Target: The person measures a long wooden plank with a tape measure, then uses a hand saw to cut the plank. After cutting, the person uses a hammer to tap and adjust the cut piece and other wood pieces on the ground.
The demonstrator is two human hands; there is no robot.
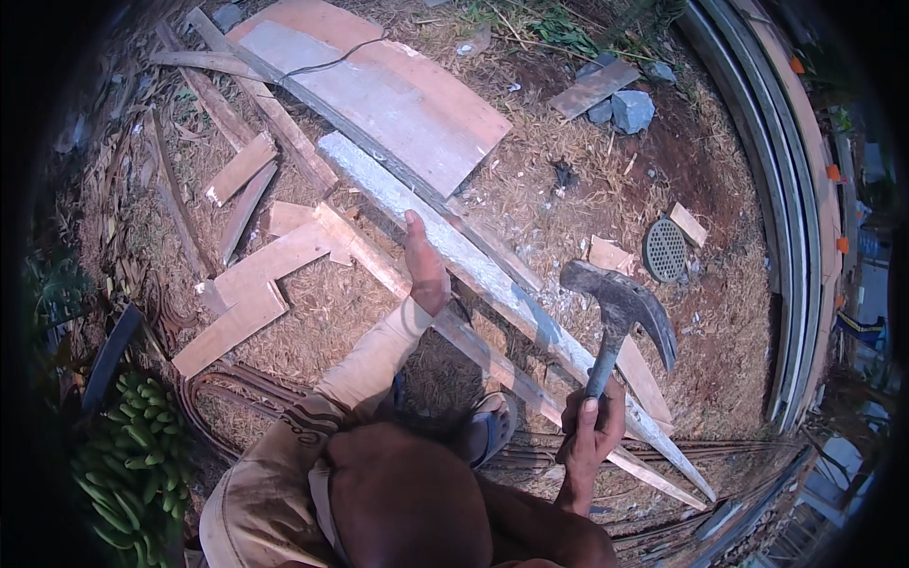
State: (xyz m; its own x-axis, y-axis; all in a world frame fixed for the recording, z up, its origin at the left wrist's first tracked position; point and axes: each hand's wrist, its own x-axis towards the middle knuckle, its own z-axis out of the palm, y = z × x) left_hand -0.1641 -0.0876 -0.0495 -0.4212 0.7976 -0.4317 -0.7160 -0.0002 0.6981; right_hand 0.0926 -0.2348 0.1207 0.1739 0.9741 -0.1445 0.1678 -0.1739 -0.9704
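Note:
My right hand [592, 435] is wrapped round the handle of a claw hammer [614, 303], whose dark steel head is raised above the wood and chips. A long plank crusted with white cement [483, 270] runs slantwise across the middle. My left hand [426, 270] is at its near edge with the thumb up against it; the other fingers are mostly hidden, and it appears to grip the plank. Under my left wrist passes a second, narrower bare strip of wood [478, 350], roughly alongside the first. My sandalled foot [494, 426] is close to that strip.
Beyond the plank lie large pale plywood sheets [379, 104]. Offcut boards [270, 270] are scattered at left, above bent steel bars [204, 402]. A round perforated disc [665, 251] and blue-grey stones [632, 111] lie at right. Green bananas [133, 464] sit lower left; long stacked boards [791, 208] line the right.

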